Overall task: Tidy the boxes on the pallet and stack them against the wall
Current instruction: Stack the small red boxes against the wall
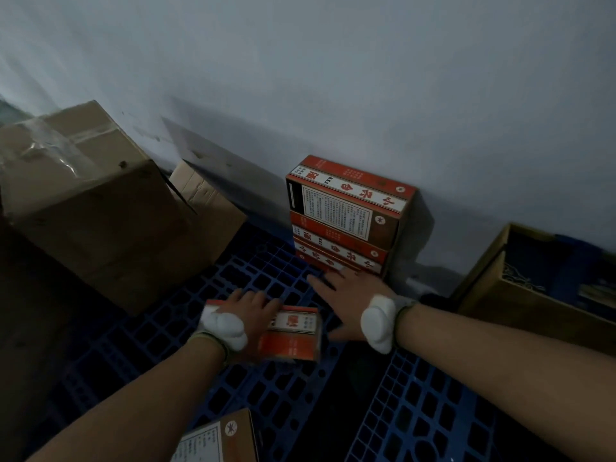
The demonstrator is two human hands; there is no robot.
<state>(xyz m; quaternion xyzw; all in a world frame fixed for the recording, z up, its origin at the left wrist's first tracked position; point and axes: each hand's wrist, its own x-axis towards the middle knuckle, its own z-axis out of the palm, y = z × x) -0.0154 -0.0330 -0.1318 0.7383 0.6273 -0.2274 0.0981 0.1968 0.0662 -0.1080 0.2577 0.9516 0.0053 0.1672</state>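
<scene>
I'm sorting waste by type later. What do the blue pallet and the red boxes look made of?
Blue pallet: likely moulded plastic, judging by its uniform colour and open grid with rounded cells. Red boxes by the wall: seemingly printed cardboard, brown board showing at the side, slightly glossy print.

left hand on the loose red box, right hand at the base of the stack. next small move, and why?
Probably lift the loose red box under the left hand and carry it toward the red stack at the wall. It lies flat on the blue pallet, apart from the stack, while the right hand rests open at the stack's base, seemingly steadying it.
</scene>
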